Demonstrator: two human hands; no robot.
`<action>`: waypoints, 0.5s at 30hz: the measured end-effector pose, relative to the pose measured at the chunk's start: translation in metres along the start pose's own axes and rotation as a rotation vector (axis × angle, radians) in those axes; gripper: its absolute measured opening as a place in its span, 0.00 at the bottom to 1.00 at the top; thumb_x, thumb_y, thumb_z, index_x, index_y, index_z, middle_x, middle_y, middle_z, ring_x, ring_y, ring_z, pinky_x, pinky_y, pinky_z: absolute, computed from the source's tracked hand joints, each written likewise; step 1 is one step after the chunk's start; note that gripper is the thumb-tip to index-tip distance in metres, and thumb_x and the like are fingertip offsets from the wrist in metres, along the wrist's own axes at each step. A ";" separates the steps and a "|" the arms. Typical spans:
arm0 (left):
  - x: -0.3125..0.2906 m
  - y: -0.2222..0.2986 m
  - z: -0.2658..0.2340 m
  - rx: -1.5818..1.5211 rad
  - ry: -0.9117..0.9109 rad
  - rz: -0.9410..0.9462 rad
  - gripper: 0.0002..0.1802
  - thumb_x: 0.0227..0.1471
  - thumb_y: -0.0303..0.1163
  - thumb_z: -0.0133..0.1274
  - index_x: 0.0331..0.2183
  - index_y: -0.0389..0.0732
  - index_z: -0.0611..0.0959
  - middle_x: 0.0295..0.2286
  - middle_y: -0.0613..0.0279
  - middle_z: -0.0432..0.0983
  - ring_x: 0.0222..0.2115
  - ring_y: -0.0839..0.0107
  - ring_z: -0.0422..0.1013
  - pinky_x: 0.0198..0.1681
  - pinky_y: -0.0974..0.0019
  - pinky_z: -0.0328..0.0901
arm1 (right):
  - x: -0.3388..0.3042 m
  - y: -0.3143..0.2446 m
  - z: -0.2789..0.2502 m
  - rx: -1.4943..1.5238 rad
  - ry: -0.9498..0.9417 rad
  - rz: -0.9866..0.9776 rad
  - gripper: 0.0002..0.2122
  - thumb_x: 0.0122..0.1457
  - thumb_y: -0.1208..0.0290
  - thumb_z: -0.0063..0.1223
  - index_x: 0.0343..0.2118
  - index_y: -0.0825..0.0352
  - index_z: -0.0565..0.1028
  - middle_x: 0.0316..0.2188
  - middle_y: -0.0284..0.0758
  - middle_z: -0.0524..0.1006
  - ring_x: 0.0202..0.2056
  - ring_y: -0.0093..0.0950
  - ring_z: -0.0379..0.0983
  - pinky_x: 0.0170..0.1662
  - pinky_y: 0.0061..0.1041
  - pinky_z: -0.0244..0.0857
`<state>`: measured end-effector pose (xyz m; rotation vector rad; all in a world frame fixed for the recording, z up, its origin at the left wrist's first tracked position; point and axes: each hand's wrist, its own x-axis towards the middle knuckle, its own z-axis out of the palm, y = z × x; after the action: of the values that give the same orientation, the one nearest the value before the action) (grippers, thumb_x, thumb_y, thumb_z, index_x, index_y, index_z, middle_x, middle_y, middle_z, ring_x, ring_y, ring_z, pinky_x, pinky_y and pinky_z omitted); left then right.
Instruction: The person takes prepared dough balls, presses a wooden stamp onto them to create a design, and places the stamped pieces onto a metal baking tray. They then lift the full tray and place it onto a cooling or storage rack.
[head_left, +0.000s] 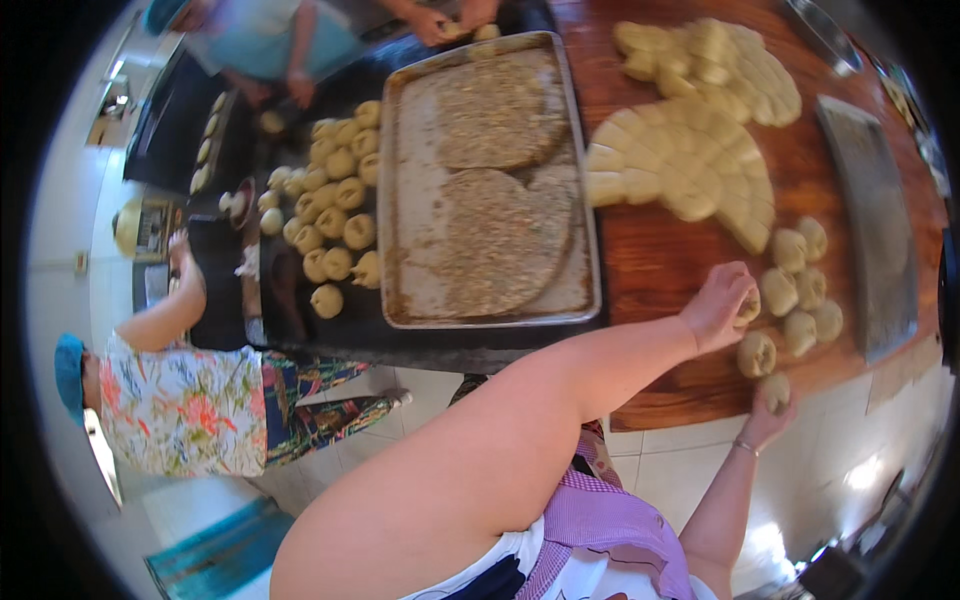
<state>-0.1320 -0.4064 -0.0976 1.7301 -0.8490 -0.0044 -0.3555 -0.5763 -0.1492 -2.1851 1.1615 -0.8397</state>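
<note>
My left hand (716, 308) reaches across to the right side of the wooden table (655, 385), with its fingers closed round a filled dough ball (747, 307). At the table's near edge my right hand (768, 421) grips another dough ball (774, 389). Between the two hands, a dough ball with a dark, open-looking top (757, 354) rests on the wood. Several pale round dough balls (800, 332) are grouped just to the right of my hands. Farther back lies a fan of cut dough pieces (690, 160), with a second dough heap (710, 60) behind it.
A metal baking tray (410, 265) holds slabs of grainy, crumbly mix. Several shaped dough balls (338, 195) sit on the dark counter left of it. A long grey metal tray (872, 225) lies at right. Co-workers stand left, one in a floral shirt (185, 410); another person's hands (455, 20) work behind.
</note>
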 end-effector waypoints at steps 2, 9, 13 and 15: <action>-0.012 0.005 -0.038 -0.152 0.098 -0.133 0.39 0.34 0.24 0.66 0.50 0.42 0.68 0.45 0.52 0.67 0.49 0.55 0.63 0.53 0.55 0.60 | -0.005 -0.030 -0.002 0.459 0.070 0.468 0.32 0.50 0.75 0.67 0.56 0.76 0.62 0.50 0.46 0.69 0.47 0.38 0.71 0.52 0.34 0.72; -0.155 0.031 -0.323 -1.388 0.196 -0.717 0.38 0.46 0.40 0.66 0.57 0.47 0.69 0.44 0.60 0.73 0.47 0.65 0.72 0.52 0.49 0.67 | -0.025 -0.109 0.027 0.825 0.039 0.580 0.29 0.53 0.74 0.63 0.57 0.71 0.62 0.49 0.44 0.70 0.47 0.39 0.71 0.44 0.37 0.75; -0.268 0.045 -0.450 -1.559 0.668 -0.532 0.28 0.51 0.54 0.59 0.48 0.49 0.75 0.47 0.56 0.74 0.56 0.46 0.64 0.57 0.35 0.60 | -0.132 -0.279 0.069 0.833 -0.539 0.070 0.30 0.49 0.79 0.60 0.57 0.65 0.64 0.51 0.37 0.69 0.49 0.33 0.69 0.51 0.34 0.69; -0.307 0.048 -0.494 -1.463 0.860 -0.452 0.19 0.53 0.43 0.58 0.45 0.48 0.77 0.45 0.57 0.75 0.53 0.47 0.67 0.54 0.38 0.64 | -0.201 -0.332 0.097 0.592 -0.810 -0.157 0.33 0.45 0.80 0.65 0.56 0.63 0.66 0.52 0.35 0.69 0.51 0.30 0.68 0.56 0.30 0.64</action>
<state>-0.1787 0.1689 -0.0110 0.3584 0.2650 -0.1374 -0.1978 -0.2254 -0.0415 -1.8174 0.2899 -0.2304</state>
